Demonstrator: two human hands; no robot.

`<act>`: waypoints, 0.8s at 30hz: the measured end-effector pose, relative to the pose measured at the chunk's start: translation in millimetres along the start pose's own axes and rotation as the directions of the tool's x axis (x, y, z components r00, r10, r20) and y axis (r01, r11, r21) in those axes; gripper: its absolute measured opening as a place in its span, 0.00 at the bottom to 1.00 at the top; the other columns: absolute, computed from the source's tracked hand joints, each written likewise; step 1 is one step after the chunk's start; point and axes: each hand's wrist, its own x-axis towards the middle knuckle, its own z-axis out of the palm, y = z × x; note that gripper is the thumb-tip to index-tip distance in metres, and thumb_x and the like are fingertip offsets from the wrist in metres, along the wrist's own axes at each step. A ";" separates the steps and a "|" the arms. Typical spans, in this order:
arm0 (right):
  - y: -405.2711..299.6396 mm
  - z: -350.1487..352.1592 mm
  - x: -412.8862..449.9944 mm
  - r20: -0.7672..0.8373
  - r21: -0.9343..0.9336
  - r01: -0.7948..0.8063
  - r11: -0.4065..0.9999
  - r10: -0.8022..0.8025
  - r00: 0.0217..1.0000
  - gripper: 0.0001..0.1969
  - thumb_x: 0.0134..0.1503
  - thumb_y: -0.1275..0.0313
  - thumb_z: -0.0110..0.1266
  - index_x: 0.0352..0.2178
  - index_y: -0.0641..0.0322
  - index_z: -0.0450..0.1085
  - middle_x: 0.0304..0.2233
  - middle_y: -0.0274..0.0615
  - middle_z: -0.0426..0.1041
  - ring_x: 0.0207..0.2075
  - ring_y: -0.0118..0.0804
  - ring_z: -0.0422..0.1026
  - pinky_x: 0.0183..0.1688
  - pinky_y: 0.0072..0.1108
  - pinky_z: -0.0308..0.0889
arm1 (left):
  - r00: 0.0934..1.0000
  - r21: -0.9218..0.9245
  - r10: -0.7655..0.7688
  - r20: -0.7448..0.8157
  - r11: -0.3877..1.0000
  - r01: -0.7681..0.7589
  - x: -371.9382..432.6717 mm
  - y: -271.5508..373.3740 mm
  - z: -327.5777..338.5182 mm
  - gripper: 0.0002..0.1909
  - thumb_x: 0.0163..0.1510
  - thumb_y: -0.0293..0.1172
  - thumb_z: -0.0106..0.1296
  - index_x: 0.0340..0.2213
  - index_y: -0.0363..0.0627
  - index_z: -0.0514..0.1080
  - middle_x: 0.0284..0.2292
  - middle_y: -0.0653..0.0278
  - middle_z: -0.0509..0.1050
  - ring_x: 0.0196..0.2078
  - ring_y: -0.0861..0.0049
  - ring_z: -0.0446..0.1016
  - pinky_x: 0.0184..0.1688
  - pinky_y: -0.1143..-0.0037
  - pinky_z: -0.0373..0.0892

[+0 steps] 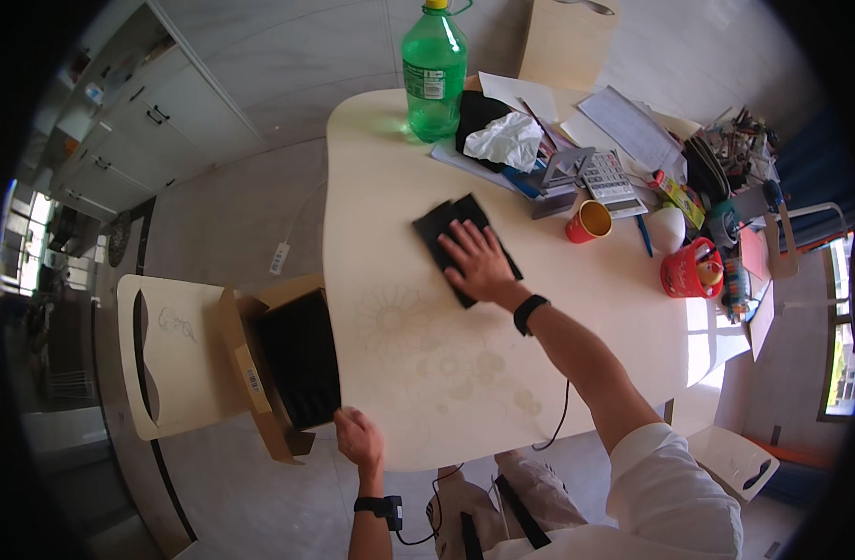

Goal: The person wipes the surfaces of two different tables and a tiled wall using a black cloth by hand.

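My right hand [478,262] lies flat, fingers spread, on a folded black cloth-like sheet [462,210] on the cream tabletop [392,231]. The sheet has angular corners; its exact material is unclear. Down at the table's near left corner, my left hand [359,437] is curled over the edge, with its fingertips hidden. Just beyond that hand, an opened cardboard box [249,378] with a black insert [298,357] sits against the table's left side. Faint flower patterns and pale brown patches mark the tabletop between my hands.
A large green bottle [434,77] stands at the far edge. Crumpled white tissue [504,142], a calculator [609,178], papers [630,126], a red-and-yellow cup [588,222] and a red holder [690,269] crowd the right. A dark cable [566,413] hangs over the near edge. One chair [182,350] is at left.
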 end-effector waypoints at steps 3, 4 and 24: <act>33.2 -0.9 14.3 -0.061 0.000 -0.127 0.992 0.127 0.990 0.30 0.58 0.54 0.41 0.61 0.45 0.51 0.64 0.44 0.46 0.65 0.46 0.45 0.63 0.43 0.40 | 1.000 0.014 0.005 -0.001 1.000 -0.005 -0.9 8.5 -3.6 0.15 0.58 0.37 0.39 0.38 0.36 0.65 0.34 0.44 0.73 0.37 0.46 0.72 0.38 0.58 0.68; 32.9 -1.3 9.7 -0.052 -0.013 -0.146 0.989 0.145 0.988 0.31 0.58 0.52 0.41 0.61 0.46 0.50 0.64 0.45 0.46 0.65 0.46 0.45 0.63 0.43 0.39 | 1.000 0.012 0.015 0.008 1.000 -0.015 -1.4 9.5 -6.2 0.14 0.58 0.37 0.39 0.37 0.36 0.65 0.34 0.43 0.73 0.36 0.46 0.72 0.37 0.58 0.67; -324.9 -11.3 -213.0 0.208 0.172 0.009 0.985 -0.045 0.977 0.50 0.43 0.43 0.55 0.63 0.55 0.46 0.65 0.51 0.41 0.66 0.53 0.38 0.62 0.53 0.34 | 0.800 -0.711 0.047 0.599 0.490 0.504 15.0 -81.0 -11.4 0.36 0.60 0.60 0.29 0.58 0.44 0.57 0.57 0.62 0.61 0.59 0.69 0.59 0.61 0.70 0.51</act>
